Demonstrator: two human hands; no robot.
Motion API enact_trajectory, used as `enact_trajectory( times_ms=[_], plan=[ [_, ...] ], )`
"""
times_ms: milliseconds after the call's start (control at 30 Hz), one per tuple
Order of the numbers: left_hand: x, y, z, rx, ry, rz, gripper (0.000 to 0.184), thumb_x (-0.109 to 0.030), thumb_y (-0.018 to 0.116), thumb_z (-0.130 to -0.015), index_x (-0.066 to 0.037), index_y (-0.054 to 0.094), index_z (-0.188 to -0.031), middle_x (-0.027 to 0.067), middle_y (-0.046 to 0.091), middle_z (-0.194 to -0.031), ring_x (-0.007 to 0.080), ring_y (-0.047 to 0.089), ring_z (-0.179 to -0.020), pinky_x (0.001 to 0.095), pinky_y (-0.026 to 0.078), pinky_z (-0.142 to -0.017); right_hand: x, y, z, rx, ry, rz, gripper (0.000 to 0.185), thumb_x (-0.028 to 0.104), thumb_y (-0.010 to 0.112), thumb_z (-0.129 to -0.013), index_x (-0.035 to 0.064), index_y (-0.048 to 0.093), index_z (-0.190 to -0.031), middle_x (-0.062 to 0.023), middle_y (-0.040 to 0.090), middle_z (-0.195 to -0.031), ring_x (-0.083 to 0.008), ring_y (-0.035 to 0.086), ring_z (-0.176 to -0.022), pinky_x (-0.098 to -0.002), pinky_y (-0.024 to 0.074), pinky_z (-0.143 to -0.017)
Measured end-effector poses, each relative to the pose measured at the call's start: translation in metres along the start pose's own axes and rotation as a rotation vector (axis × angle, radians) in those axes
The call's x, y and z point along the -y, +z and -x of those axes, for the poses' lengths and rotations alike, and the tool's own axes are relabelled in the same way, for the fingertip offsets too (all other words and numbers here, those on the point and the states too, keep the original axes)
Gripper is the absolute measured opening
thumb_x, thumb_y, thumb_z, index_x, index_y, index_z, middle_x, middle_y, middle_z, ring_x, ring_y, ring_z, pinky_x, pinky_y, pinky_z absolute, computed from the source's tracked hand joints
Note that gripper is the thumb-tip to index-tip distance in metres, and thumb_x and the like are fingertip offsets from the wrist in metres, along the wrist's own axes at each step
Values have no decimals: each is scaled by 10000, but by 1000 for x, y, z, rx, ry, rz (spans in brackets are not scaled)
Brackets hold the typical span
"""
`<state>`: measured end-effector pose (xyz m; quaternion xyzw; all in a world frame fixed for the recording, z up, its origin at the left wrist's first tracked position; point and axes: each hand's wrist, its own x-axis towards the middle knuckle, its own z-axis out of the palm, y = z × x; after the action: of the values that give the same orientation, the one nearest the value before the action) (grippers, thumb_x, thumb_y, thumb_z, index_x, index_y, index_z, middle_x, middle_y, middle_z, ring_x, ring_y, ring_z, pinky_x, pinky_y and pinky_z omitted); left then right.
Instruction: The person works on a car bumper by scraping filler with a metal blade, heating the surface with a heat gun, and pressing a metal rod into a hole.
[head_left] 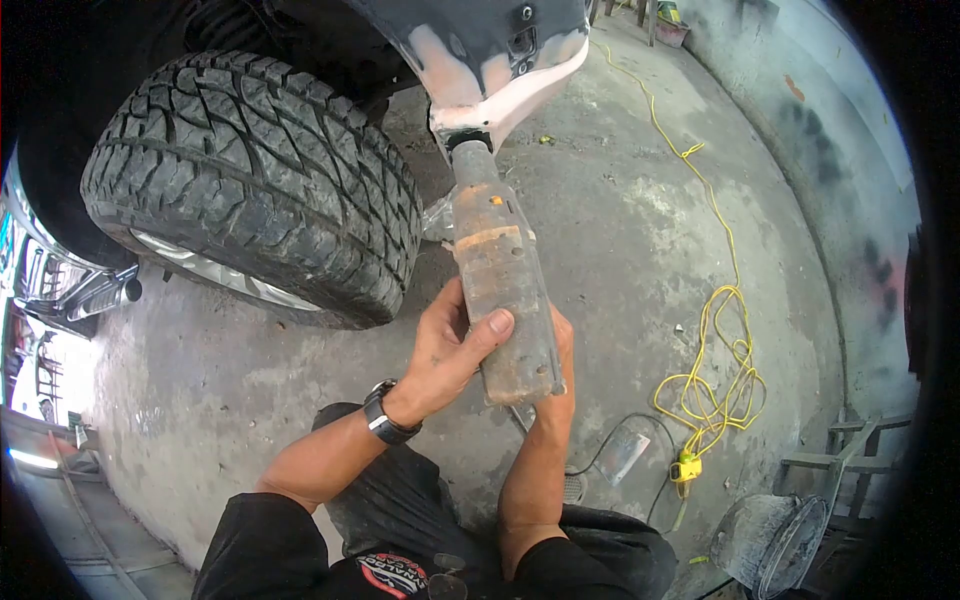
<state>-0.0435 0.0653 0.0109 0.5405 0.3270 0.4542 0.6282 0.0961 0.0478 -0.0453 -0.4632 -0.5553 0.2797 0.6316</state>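
Observation:
A worn, dust-covered heat gun (497,270) points away from me, its narrow nozzle (473,160) at the lower corner of a car bumper (510,105). Whether the nozzle touches the bumper, I cannot tell. Pale filler patches cover parts of the dark bumper. My left hand (445,345), with a black watch on the wrist, grips the tool's body from the left, thumb on top. Underneath and to the right, my right hand (562,365) holds the tool; its fingers are mostly hidden behind the body.
A big treaded tyre (255,185) stands close on the left. Right of me, a tangled yellow extension cord (715,390) lies on the concrete floor (610,270), joined to a black cable. A dusty bucket (770,545) sits at lower right, near a wall (810,150).

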Motion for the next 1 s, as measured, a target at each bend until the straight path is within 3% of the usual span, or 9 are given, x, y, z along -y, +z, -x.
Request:
enact_trajectory(
  times_ms=[267, 367, 467, 567, 700, 1000],
  plan=[
    [6, -6, -1, -11, -52, 33, 565, -348, 684, -954, 45, 489, -1311, 110, 596, -1226, 153, 559, -1130, 318, 464, -972, -6, 1, 3, 26, 57, -42, 266, 144, 629, -801, -34, 594, -995, -139, 585, -825, -271, 606, -732, -347, 462, -668],
    [11, -6, -3, -22, -77, 33, 550, -343, 674, -961, 46, 495, -1306, 106, 602, -1216, 149, 566, -1117, 316, 467, -966, -9, -1, 5, 46, 93, -14, 234, 109, 638, -854, -29, 643, -1042, -76, 651, -888, -142, 581, -807, -312, 489, -723],
    [16, -6, -4, -41, -109, 37, 540, -347, 668, -967, 50, 505, -1294, 104, 606, -1207, 147, 569, -1113, 314, 466, -965, -13, -2, 6, 35, 128, -44, 236, 101, 642, -843, -29, 642, -1040, -75, 654, -891, -139, 578, -799, -313, 488, -719],
    [19, -6, -8, -48, -129, 56, 541, -371, 657, -972, 52, 519, -1282, 102, 607, -1202, 141, 568, -1108, 306, 464, -965, -14, 0, 6, 34, 95, -12, 264, 111, 602, -802, -49, 589, -1011, -165, 607, -838, -308, 617, -749, -365, 471, -693],
    [29, -11, -9, -35, -195, 74, 562, -385, 594, -1007, 40, 483, -1359, 87, 598, -1254, 141, 573, -1128, 311, 466, -984, -16, -1, 6, 48, 134, 40, 250, 83, 625, -778, -49, 593, -988, -173, 620, -832, -323, 625, -759, -367, 477, -703],
    [24, -4, -5, -68, -140, 70, 573, -393, 632, -984, 62, 500, -1306, 113, 595, -1221, 150, 557, -1132, 313, 460, -976, -16, -2, 5, 49, 79, 44, 244, 92, 636, -771, -46, 588, -966, -177, 610, -815, -320, 625, -741, -370, 478, -686]
  ],
)
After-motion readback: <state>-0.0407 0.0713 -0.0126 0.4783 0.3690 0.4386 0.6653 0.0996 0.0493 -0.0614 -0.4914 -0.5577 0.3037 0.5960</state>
